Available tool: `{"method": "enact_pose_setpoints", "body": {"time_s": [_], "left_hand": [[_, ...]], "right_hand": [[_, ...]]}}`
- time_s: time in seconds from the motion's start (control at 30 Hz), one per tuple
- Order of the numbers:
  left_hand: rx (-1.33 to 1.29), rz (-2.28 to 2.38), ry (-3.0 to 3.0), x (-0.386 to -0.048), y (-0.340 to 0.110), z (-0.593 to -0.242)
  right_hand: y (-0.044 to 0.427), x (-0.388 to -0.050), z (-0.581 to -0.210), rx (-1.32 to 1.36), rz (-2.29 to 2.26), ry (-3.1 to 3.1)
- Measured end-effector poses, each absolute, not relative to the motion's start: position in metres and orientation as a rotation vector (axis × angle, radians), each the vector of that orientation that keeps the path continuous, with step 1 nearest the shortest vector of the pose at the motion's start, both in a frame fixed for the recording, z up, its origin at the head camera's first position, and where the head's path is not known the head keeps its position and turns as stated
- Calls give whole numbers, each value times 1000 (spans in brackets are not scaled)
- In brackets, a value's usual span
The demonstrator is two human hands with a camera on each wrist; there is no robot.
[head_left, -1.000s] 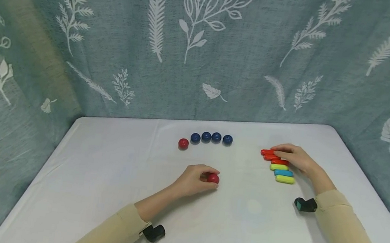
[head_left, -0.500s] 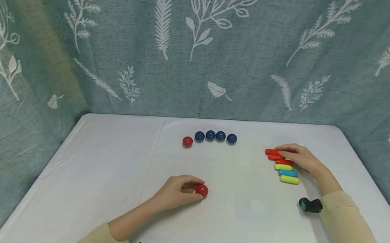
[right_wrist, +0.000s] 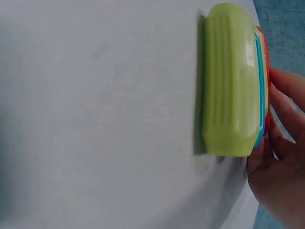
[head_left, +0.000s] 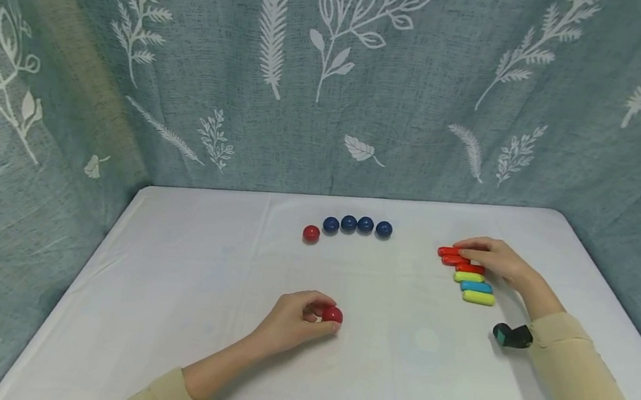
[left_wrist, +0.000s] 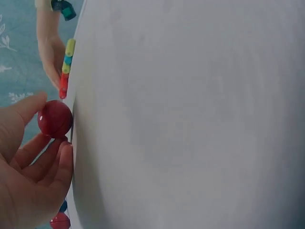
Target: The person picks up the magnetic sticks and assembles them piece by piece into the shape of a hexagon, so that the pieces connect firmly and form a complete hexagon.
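Note:
Between thumb and fingertips, my left hand (head_left: 287, 320) pinches a glossy red ball (head_left: 333, 314) over the near middle of the white table. The left wrist view shows this red ball (left_wrist: 55, 118) large, thumb on one side and fingers on the other. At the right, my right hand (head_left: 498, 260) has finger and thumb on the farthest red stick (head_left: 447, 251) of a slanting row. Nearer in that row lie two more red sticks, a yellow-green one, a blue stick (head_left: 476, 287) and another yellow-green stick (right_wrist: 228, 86). The right fingertips are partly hidden behind the sticks.
Toward the back of the white table (head_left: 182, 263), several dark blue balls (head_left: 349, 224) form a curved line. A second red ball (head_left: 311, 234) sits at its left end. Green leaf-patterned cloth (head_left: 303, 145) hangs behind the table. Each wrist carries a black camera (head_left: 513, 336).
My left hand has drawn the red ball back toward me and leftward, then nearly stopped. The right hand stays at the red stick. The head view has shifted slightly.

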State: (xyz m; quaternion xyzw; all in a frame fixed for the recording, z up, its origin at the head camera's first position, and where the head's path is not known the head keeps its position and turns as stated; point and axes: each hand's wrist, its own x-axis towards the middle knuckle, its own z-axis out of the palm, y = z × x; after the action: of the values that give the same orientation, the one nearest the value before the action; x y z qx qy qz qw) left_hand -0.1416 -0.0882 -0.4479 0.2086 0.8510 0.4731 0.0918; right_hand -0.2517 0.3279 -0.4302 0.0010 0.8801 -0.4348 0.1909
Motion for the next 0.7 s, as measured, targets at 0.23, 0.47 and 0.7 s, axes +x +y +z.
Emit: {"method": "enact_pose_setpoints", "body": {"time_s": [0.23, 0.47, 0.7], "left_hand": [[576, 1400, 2512, -137, -88, -447], [579, 1389, 2513, -133, -93, -447], [588, 1422, 2495, -130, -96, -446]], "right_hand": [[316, -255, -419, -63, -1109, 2517], [289, -260, -412, -230, -964, 2622], [260, -259, -416, -446, -895, 2692]]}}
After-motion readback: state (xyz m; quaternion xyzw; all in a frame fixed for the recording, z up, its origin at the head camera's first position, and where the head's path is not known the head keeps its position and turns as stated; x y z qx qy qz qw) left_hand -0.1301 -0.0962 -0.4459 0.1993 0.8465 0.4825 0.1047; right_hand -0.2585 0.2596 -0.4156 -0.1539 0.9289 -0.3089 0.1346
